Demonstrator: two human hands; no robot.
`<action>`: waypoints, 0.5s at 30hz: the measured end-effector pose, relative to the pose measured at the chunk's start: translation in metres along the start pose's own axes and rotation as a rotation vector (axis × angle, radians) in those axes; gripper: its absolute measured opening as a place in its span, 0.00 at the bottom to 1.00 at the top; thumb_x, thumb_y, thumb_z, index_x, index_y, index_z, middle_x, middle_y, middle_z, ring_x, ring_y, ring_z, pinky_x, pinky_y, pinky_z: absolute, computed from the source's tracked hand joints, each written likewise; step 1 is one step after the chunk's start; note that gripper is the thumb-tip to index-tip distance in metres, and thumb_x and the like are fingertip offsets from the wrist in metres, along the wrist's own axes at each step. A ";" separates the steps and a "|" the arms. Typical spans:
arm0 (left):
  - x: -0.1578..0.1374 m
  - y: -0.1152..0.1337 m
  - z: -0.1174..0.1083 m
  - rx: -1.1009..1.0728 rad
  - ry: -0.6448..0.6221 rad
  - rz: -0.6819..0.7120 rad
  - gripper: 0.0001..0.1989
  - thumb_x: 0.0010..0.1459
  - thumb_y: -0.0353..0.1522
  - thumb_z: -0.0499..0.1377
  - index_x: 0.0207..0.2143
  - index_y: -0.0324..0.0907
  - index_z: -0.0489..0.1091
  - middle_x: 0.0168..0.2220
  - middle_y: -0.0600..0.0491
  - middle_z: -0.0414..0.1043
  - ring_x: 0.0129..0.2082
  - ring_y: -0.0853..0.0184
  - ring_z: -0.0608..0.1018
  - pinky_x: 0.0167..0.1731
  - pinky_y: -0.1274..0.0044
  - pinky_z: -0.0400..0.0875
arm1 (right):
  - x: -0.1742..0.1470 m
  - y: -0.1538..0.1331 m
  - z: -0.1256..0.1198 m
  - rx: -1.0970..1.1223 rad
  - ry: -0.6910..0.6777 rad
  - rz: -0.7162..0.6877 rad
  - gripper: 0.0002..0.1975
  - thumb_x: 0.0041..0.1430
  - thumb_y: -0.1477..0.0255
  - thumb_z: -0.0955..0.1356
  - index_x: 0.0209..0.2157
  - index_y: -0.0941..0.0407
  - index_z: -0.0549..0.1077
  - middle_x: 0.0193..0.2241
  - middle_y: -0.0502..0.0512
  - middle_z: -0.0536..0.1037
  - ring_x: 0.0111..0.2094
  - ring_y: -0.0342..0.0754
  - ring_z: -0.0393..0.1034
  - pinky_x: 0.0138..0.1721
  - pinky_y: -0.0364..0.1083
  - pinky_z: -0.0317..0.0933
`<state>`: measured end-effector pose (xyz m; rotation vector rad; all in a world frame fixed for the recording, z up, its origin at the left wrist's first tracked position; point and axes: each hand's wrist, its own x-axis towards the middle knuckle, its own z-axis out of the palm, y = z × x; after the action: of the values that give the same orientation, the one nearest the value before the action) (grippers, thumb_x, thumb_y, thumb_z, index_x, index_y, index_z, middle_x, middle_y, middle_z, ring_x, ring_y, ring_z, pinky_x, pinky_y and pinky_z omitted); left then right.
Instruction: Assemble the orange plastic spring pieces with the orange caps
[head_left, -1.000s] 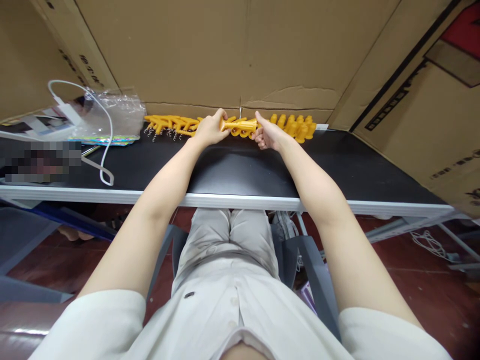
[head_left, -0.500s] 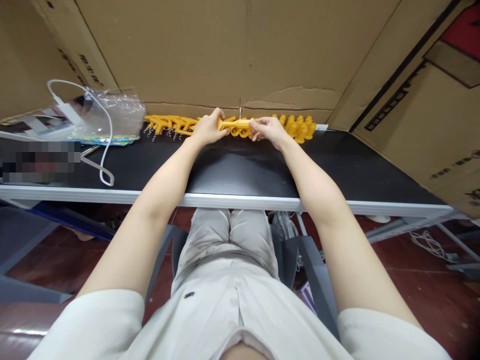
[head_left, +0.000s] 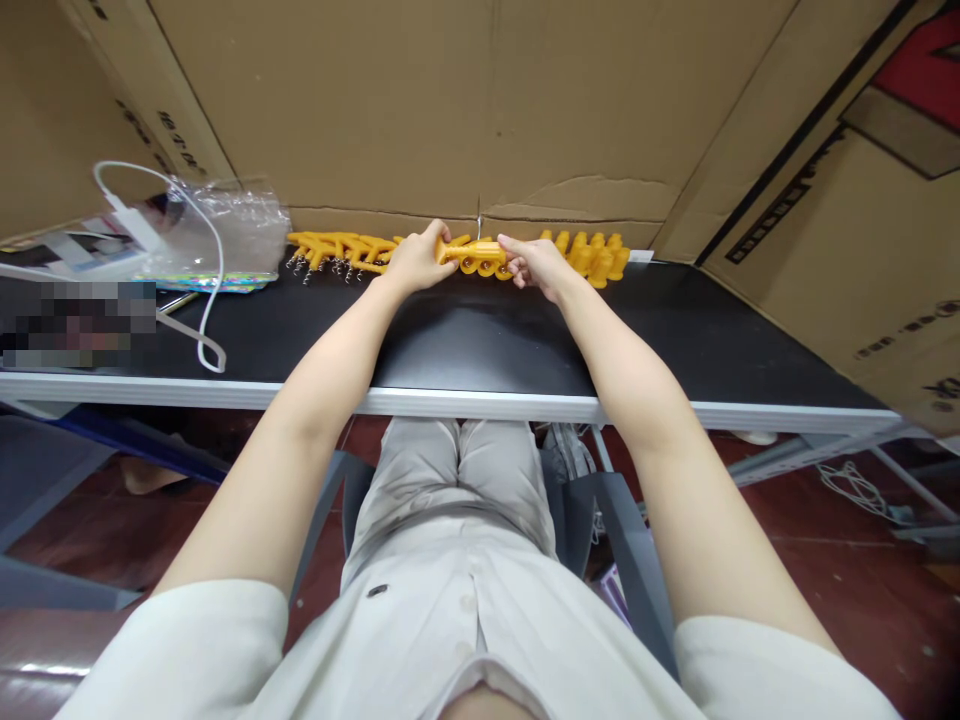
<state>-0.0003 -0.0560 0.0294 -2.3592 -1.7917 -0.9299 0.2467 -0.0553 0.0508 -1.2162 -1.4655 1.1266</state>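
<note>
At the back of the black table, my left hand (head_left: 417,260) is closed round the left end of a yellow plastic corkscrew piece (head_left: 474,250), which lies level between my hands. My right hand (head_left: 541,268) pinches its right end with thumb and curled fingers. Just behind and below it are yellow pieces with round openings (head_left: 486,268), partly hidden by the held piece and my right hand. Left of my left hand lies a row of yellow corkscrews (head_left: 337,246) with metal spirals hanging forward. Several yellow sleeve-like pieces (head_left: 598,260) stand right of my right hand.
Cardboard walls (head_left: 480,110) rise behind and beside the table (head_left: 480,345). A clear plastic bag (head_left: 240,230), a white cable (head_left: 217,240) and a grey hook-shaped piece (head_left: 196,338) are on the left. A small white label (head_left: 641,256) sits beyond the sleeves.
My right thumb and fingers have shifted slightly at the right end of the yellow piece, uncovering more of it. My left hand has stayed almost still.
</note>
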 end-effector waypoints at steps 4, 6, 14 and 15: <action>0.000 0.001 0.000 0.001 -0.011 -0.011 0.27 0.62 0.40 0.65 0.63 0.48 0.73 0.49 0.45 0.86 0.53 0.43 0.85 0.61 0.56 0.77 | 0.000 -0.001 0.001 0.014 -0.001 0.025 0.25 0.65 0.48 0.81 0.37 0.56 0.78 0.18 0.45 0.70 0.16 0.39 0.63 0.21 0.40 0.62; 0.000 0.003 -0.002 0.008 -0.031 -0.032 0.28 0.63 0.40 0.64 0.64 0.46 0.72 0.50 0.43 0.85 0.55 0.41 0.85 0.62 0.55 0.76 | -0.001 -0.002 0.002 0.011 -0.008 0.032 0.25 0.67 0.48 0.80 0.36 0.55 0.77 0.18 0.44 0.70 0.15 0.38 0.62 0.21 0.40 0.62; -0.001 0.006 -0.002 -0.012 -0.040 -0.023 0.29 0.62 0.39 0.64 0.65 0.46 0.72 0.49 0.44 0.85 0.56 0.40 0.85 0.62 0.53 0.77 | -0.019 -0.015 0.009 0.029 -0.064 0.104 0.20 0.70 0.52 0.78 0.37 0.54 0.75 0.25 0.51 0.80 0.20 0.44 0.75 0.25 0.42 0.68; -0.001 0.006 -0.003 -0.022 -0.040 -0.017 0.30 0.62 0.40 0.64 0.66 0.46 0.72 0.49 0.44 0.85 0.56 0.41 0.85 0.61 0.54 0.77 | -0.021 -0.016 0.010 0.053 -0.070 0.110 0.19 0.71 0.54 0.77 0.37 0.54 0.75 0.26 0.52 0.81 0.21 0.44 0.76 0.26 0.42 0.69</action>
<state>0.0039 -0.0600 0.0330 -2.3959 -1.8272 -0.9155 0.2364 -0.0784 0.0627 -1.2445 -1.4258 1.2851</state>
